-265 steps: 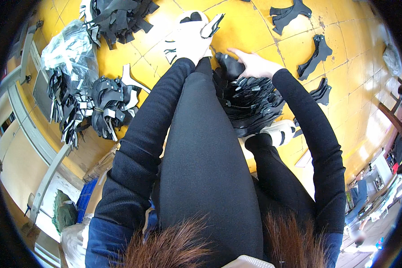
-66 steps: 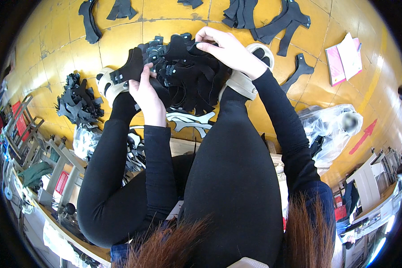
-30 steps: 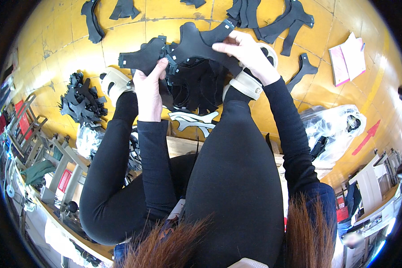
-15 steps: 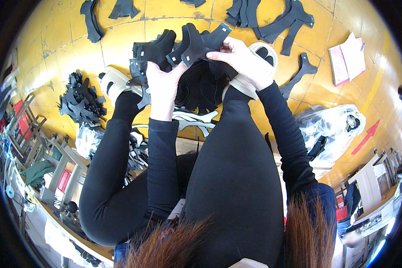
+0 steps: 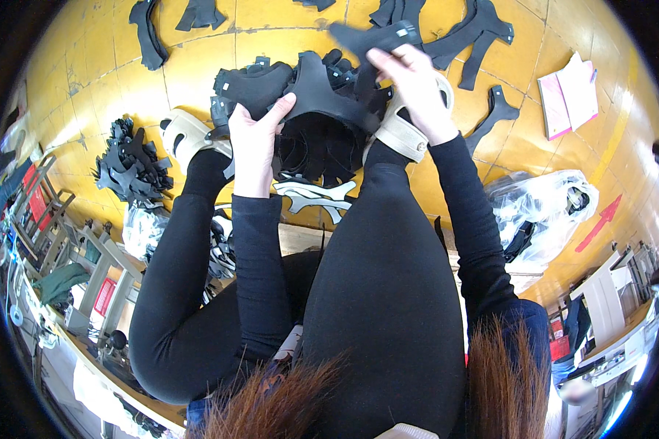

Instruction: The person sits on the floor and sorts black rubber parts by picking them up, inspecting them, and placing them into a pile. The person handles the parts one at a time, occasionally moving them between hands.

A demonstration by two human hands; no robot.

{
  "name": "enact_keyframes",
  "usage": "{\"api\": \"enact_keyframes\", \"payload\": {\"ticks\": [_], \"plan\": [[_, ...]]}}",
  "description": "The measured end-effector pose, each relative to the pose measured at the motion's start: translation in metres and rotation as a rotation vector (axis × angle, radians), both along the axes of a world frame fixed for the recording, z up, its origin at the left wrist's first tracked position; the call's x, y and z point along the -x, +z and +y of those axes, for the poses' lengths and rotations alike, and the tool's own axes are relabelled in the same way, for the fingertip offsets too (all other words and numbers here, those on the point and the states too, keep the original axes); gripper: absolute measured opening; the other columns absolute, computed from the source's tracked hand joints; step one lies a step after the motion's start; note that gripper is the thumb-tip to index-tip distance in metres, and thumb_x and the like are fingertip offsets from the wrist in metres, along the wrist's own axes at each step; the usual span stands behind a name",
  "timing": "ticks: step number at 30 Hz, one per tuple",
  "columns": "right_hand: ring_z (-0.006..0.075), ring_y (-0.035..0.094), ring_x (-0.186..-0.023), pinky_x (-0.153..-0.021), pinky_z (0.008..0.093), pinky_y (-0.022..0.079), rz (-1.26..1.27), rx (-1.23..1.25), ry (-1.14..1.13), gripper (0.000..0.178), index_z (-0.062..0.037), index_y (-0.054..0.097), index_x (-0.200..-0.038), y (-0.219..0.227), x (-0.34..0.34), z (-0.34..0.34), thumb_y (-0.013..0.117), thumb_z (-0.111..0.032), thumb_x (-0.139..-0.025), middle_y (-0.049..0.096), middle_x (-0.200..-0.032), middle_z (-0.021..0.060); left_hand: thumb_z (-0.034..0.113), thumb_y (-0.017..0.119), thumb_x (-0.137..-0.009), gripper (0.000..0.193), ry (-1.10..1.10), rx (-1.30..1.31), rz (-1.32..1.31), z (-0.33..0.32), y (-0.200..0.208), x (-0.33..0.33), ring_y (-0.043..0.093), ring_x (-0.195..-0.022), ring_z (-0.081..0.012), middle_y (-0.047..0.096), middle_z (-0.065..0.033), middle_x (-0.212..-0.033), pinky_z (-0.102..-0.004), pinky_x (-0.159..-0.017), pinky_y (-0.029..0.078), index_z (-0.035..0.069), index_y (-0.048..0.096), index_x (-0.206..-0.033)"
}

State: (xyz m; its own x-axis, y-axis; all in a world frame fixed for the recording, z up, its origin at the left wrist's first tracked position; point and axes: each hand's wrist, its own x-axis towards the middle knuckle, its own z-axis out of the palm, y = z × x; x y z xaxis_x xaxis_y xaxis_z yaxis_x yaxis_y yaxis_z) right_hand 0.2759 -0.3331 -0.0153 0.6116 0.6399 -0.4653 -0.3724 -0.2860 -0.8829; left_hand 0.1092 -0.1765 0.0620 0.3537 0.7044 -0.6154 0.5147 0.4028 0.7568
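Observation:
In my right hand (image 5: 421,91) is a dark, branched cut piece (image 5: 373,38) of flat material with a small pale label, pinched by one end and slightly blurred. My left hand (image 5: 255,143) is at the near edge of a heap of similar black cut pieces (image 5: 252,86). Its thumb lies against a broad black piece (image 5: 311,91), while its other fingertips are partly hidden under the material. More black pieces hang or lie between my two feet, below that broad one. Pale-edged cut pieces (image 5: 315,196) lie just nearer to me.
Beige sandals (image 5: 410,139) flank the heap. A loose pile (image 5: 132,164) sits to the left, and a single branched piece (image 5: 490,117) to the right. Further stacks (image 5: 150,36) lie beyond on the yellow floor. A notebook (image 5: 567,99) and a clear plastic bag (image 5: 542,212) are at right.
My right hand has lifted a labelled black piece up and away from the bunch beside my left hand. My left hand has shifted slightly left, its thumb now on a broad piece.

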Motion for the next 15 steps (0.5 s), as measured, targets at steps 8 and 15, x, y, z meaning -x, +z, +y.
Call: {"api": "enact_keyframes", "payload": {"ticks": [8,15], "plan": [[0.0213,0.064,-0.096,-0.088,0.0357,0.051,0.298,-0.442,-0.352,0.025,-0.0038,0.059,-0.118,0.014,-0.048,-0.034,0.061,-0.010,-0.095,0.067,-0.105,0.0112,0.018,0.082,-0.082,0.032,-0.185,0.131,-0.062,0.019,0.007,0.011,0.059,-0.076,-0.0081,0.069,-0.0030,-0.094,-0.0232,-0.069,0.045,0.005,0.063,-0.103],[0.0187,0.064,-0.091,-0.089,0.0363,0.055,0.574,-0.474,-0.062,0.063,-0.0088,0.036,-0.152,0.027,-0.009,-0.011,0.058,0.003,-0.094,0.061,-0.103,0.0064,0.016,0.077,-0.087,0.021,-0.085,0.256,-0.201,0.014,0.021,0.005,0.059,-0.085,-0.0098,0.070,-0.0049,-0.097,-0.0255,-0.073,0.043,0.006,0.065,-0.100]]}}
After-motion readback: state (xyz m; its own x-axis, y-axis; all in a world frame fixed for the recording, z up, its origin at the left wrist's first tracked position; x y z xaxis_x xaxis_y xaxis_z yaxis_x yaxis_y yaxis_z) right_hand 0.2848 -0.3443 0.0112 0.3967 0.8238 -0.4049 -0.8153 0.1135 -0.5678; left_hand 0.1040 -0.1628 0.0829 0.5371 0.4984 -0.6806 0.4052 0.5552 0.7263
